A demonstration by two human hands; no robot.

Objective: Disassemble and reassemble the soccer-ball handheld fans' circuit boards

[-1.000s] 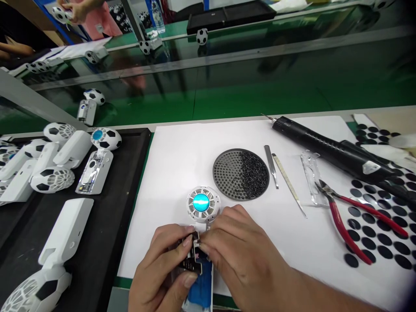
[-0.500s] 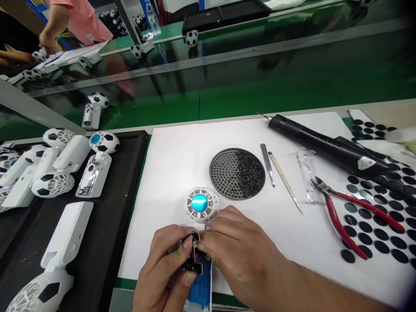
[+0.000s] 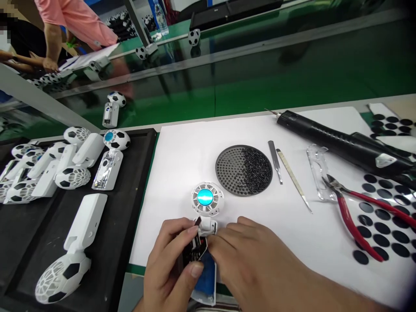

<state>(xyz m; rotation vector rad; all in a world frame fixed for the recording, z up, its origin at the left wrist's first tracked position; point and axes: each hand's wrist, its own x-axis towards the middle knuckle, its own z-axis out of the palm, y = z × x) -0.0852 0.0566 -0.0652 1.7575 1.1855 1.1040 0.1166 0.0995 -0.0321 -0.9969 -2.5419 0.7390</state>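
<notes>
My left hand (image 3: 170,260) pinches a small black circuit board (image 3: 195,250), its fingers around the board's edges. My right hand (image 3: 250,255) presses its fingertips against the white neck (image 3: 208,227) of a round fan unit, close to the board. The unit's white fan head (image 3: 205,198) lies on white paper (image 3: 175,173) and glows cyan at its centre. A blue-backed white housing (image 3: 206,279) runs below the board, partly hidden by my hands.
Left stands a black tray (image 3: 143,173) of white football-patterned fan units. Right lie a round perforated mat (image 3: 243,170), tweezers (image 3: 275,161), a steel file (image 3: 292,182), red-handled cutters (image 3: 349,225), a black electric screwdriver (image 3: 334,143), and black round stickers (image 3: 381,227). A co-worker (image 3: 78,21) stands beyond.
The board now tilts more in my left hand, with a gap showing at the white neck. My right hand has drawn slightly back. The whole scene has shifted as my head turned, and the co-worker has moved.
</notes>
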